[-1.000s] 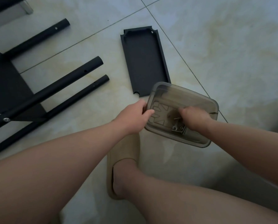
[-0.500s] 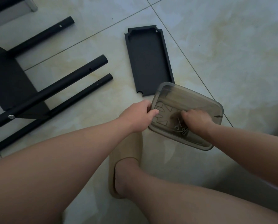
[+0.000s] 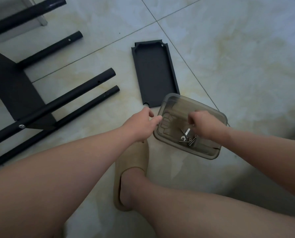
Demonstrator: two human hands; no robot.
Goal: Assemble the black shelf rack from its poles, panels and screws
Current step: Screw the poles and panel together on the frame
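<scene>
Two hands work at the smoky translucent plastic tub (image 3: 177, 98): left hand (image 3: 141, 126) loosely spread, fingertips at the rim, likely steadying it. Right hand (image 3: 203, 124) curled above the loose silver screws (image 3: 191, 140); cannot tell whether it is pinching one. Flat black rectangular panel (image 3: 154, 74) lies just beyond, long black metal poles (image 3: 85, 89) to the left.

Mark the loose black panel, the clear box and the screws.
loose black panel (image 3: 154, 73): head view, middle of its flat face.
clear box (image 3: 176, 106): head view, bare floor near its far corner.
screws (image 3: 191, 140): head view, middle of the pile.
</scene>
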